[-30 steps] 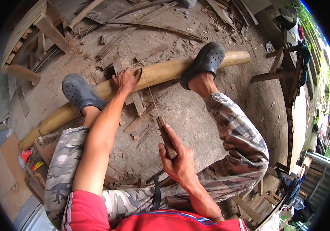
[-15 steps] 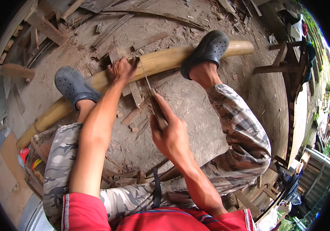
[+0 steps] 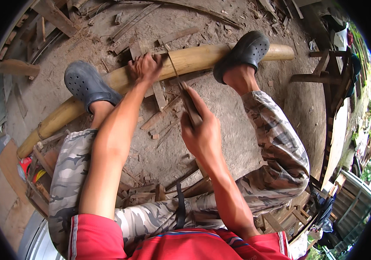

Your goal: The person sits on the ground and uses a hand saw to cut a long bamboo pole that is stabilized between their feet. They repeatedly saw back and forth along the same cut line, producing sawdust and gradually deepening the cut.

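A long yellow-brown bamboo pole (image 3: 196, 59) lies slantwise across the ground in front of me. My left hand (image 3: 145, 68) presses on top of it, fingers curled over the far side, just left of a handsaw (image 3: 175, 69). The saw's narrow blade crosses the pole, its tip reaching past the far edge. Around the wooden saw handle, my right hand (image 3: 202, 134) is closed, on the near side of the pole. Two dark clogs rest on the pole, the left clog (image 3: 85, 82) left of my hands and the right clog (image 3: 248, 52) right of the blade.
Wood offcuts (image 3: 179, 35) and chips lie scattered over the dirt ground. Timber pieces (image 3: 53, 19) lean at the upper left. A wooden stand (image 3: 319, 79) is at the right. Beneath my legs are more scraps and a wooden frame (image 3: 153, 190).
My right hand has pushed the saw forward, so its tip now sticks out farther beyond the pole. The left hand keeps its place on the pole. The whole view has shifted slightly.
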Tool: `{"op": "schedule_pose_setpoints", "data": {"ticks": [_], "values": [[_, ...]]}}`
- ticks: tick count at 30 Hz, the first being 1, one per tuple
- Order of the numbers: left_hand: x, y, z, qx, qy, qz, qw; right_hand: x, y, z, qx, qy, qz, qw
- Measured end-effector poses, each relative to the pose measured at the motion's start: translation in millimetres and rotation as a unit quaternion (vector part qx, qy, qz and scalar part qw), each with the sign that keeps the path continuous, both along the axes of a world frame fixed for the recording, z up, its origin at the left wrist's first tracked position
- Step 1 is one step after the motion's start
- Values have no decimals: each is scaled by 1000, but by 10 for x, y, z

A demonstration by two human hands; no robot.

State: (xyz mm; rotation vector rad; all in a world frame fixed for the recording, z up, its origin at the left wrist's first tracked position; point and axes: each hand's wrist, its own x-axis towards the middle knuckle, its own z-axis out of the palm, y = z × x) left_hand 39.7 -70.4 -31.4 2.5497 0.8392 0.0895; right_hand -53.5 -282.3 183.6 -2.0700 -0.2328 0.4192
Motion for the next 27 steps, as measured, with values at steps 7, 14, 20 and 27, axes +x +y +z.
{"op": "schedule_pose_setpoints", "data": {"ticks": [7, 14, 20, 27], "values": [[-40, -30, 73, -9, -16, -40, 999, 84, 100, -252, -4, -35, -5, 999], [-363, 500, 224, 54, 68, -270, 959, 613, 424, -507, 13, -25, -13, 1000], [-520, 484, 186, 69, 67, -222, 970, -2, -64, 82, -1, 24, -12, 1000], [-431, 618, 158, 21, 87, -219, 971, 363, 312, -49, -58, 62, -22, 996]]}}
